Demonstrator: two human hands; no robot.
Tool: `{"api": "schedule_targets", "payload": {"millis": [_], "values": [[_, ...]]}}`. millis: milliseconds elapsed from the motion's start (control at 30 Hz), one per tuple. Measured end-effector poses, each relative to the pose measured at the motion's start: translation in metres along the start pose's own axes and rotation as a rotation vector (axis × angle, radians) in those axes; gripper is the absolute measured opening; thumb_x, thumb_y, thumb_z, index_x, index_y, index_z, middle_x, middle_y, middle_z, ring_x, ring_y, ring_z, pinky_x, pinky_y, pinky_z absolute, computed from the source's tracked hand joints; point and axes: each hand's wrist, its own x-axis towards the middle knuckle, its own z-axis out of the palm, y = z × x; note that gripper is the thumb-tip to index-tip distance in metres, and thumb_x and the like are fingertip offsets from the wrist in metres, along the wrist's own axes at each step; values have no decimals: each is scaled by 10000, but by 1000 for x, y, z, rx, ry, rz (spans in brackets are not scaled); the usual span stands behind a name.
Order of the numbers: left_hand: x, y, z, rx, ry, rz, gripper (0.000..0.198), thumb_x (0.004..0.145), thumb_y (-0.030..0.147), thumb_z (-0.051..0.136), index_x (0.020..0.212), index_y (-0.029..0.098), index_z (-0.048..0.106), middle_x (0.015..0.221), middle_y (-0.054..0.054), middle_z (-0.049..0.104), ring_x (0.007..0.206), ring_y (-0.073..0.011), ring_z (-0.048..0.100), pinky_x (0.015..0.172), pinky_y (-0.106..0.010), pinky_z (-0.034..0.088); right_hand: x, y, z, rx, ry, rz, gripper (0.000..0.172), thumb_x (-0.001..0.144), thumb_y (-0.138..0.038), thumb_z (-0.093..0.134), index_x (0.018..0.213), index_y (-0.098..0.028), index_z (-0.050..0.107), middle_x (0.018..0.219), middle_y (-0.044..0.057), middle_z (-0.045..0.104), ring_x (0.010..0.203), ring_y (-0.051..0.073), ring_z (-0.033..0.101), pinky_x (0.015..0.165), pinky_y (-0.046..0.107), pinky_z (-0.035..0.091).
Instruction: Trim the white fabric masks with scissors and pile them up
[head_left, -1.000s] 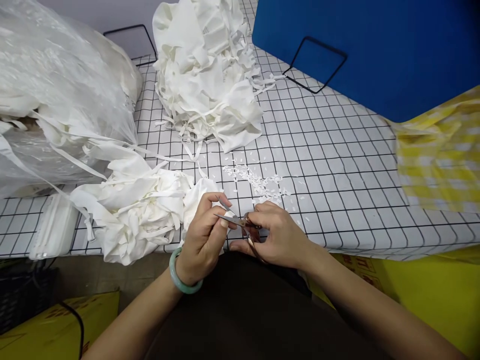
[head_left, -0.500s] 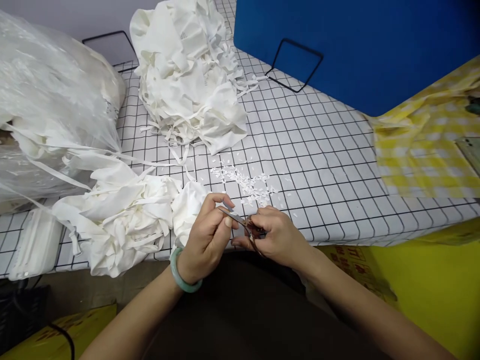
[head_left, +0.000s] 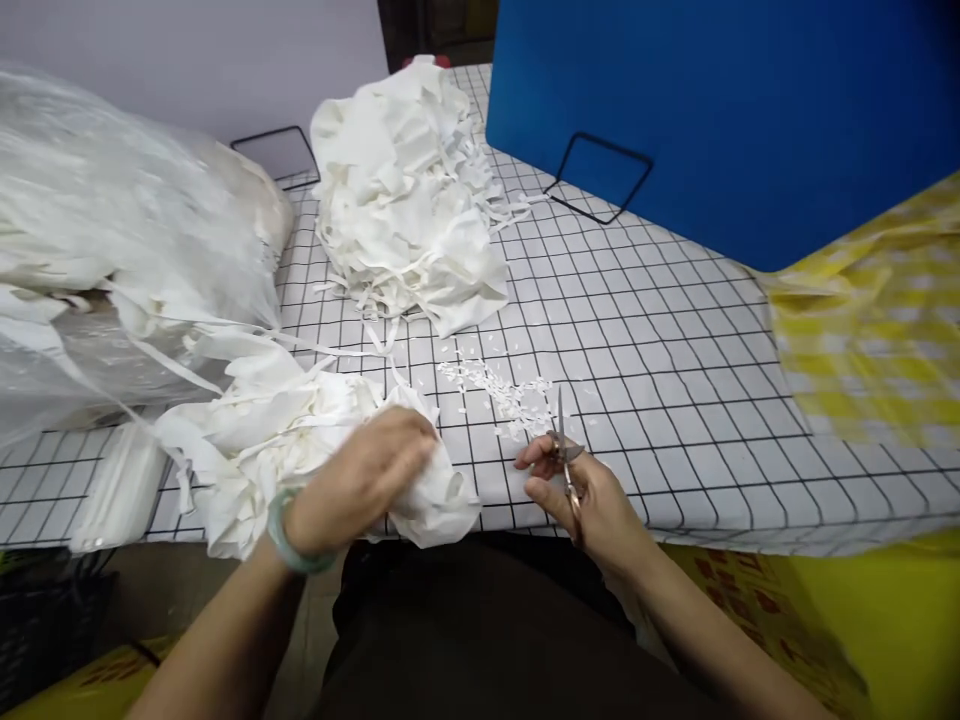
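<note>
While the left hand is laid over the near pile of white cloth pieces, its outline is smeared by motion. Whether the fingers are clenched on a piece or only resting there cannot be told. A green bangle is noted at that wrist. The pile is set at the near edge of the gridded surface, on the left-hand side, apparently so that pieces can be reached without stretching. Loose straps are seen trailing from it.

Small scissors are grasped in the right hand. The handles are buried in the palm, and the blades, seen as one thin line and apparently closed, are pointed up and away from the body. Held so, the tips are judged to be kept clear of the other hand and the cloth. The scissors are well apart from the near pile.

White clippings are scattered just beyond the blade tips, between the two piles. A second pile of white cloth is heaped farther back, apart from the near one, which suggests sorting. A clear plastic sack of white material is lodged at far left. A blue panel with a wire stand is stood at the back, and a yellow checked cloth is draped at right.
</note>
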Motion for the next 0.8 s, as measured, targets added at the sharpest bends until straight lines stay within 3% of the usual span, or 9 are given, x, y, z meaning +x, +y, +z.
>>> {"api": "schedule_targets", "payload": {"millis": [67, 167, 333, 433, 533, 600, 633, 700, 800], "values": [[8, -23, -19, 289, 145, -57, 216, 971, 144, 435, 862, 170, 619, 975, -105, 633, 925, -244, 572, 848, -393, 490, 4, 3, 11, -15, -19, 17, 384, 858, -579, 681, 986, -225, 603, 959, 63, 632, 843, 209, 587, 773, 370, 522], [33, -59, -26, 571, 27, -83, 256, 830, 12, 462, 937, 152, 647, 1051, -138, 632, 990, -289, 533, 878, -456, 464, 11, 4, 30, -1, 1, 12, 362, 841, -537, 716, 978, -227, 591, 920, 49, 619, 805, 199, 587, 752, 365, 524], [66, -82, -19, 549, -60, -74, 172, 784, 44, 550, 680, 180, 562, 837, -93, 608, 879, -261, 529, 818, -406, 459, 21, -5, 58, 103, 63, -95, 338, 817, -454, 756, 970, -239, 545, 1036, 56, 633, 804, 177, 598, 798, 367, 533], [71, -80, -39, 496, -22, -81, 163, 800, 72, 556, 701, 196, 518, 797, -61, 582, 778, -218, 526, 753, -362, 459, 24, -14, 70, 75, 40, -148, 362, 783, -427, 787, 955, -244, 527, 1071, 60, 639, 881, 196, 606, 836, 374, 529], [60, -72, -63, 476, 243, -133, 139, 819, 68, 520, 796, 204, 524, 789, -43, 550, 729, -200, 507, 737, -367, 443, 27, -17, 77, -71, -62, -174, 260, 786, -330, 749, 890, -234, 531, 957, 42, 642, 827, 196, 596, 761, 345, 516], [42, -61, -65, 484, 445, -132, 164, 809, 44, 501, 842, 201, 534, 839, -63, 553, 797, -221, 521, 789, -397, 438, 26, -15, 78, -121, -101, -170, 141, 808, -259, 666, 843, -226, 534, 835, 16, 601, 723, 173, 559, 681, 315, 488], [30, -54, -60, 471, 473, -110, 174, 807, 39, 494, 863, 198, 538, 865, -71, 559, 827, -227, 528, 800, -400, 442, 26, -13, 78, -109, -89, -163, 108, 812, -243, 639, 830, -223, 534, 802, 6, 579, 699, 165, 543, 664, 306, 476], [3, -40, -43, 390, 344, -69, 156, 833, 67, 482, 898, 195, 542, 871, -66, 576, 812, -215, 546, 752, -369, 467, 24, -8, 76, -33, -31, -136, 106, 816, -255, 631, 834, -224, 531, 810, 3, 562, 705, 159, 535, 667, 299, 471], [-32, -28, -16, 276, 94, -137, 108, 865, 139, 480, 914, 189, 563, 834, -44, 616, 737, -193, 575, 668, -328, 494, 23, -8, 69, 133, 32, -98, 167, 818, -310, 644, 865, -234, 502, 822, -1, 527, 681, 150, 508, 609, 280, 449]]}}
